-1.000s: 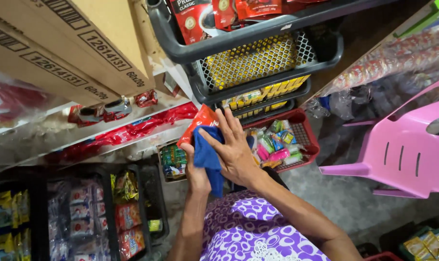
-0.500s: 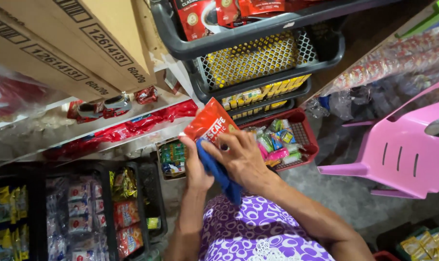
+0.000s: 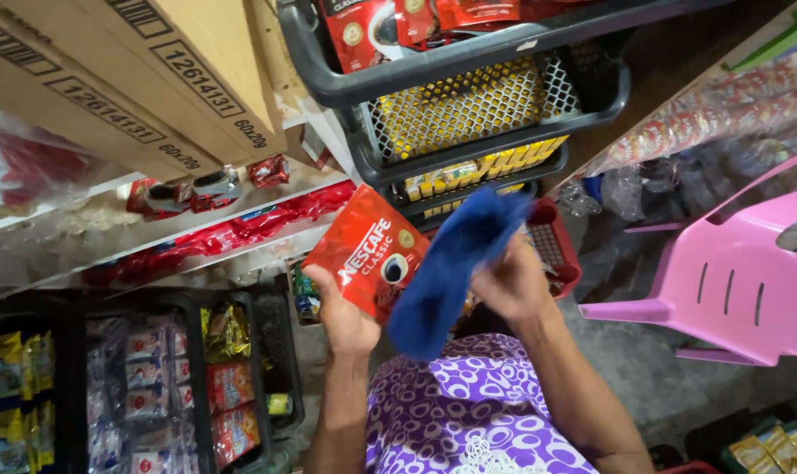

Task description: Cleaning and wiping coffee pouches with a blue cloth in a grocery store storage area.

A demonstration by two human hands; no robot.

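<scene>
Carefully, we pinched the glossy red foil pouch (image 3: 366, 254) flat in our left hand (image 3: 346, 316) while our right hand (image 3: 511, 285) gripped the blue cloth (image 3: 446, 268) against it.

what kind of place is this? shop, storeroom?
Most likely a small grocery shop or its stockroom. Stacked plastic baskets hold sachets and snack packs, cardboard cartons sit on a shelf, and more packets fill the black crates below. The left hand holds a red coffee pouch; the right hand holds a blue cloth.
</scene>
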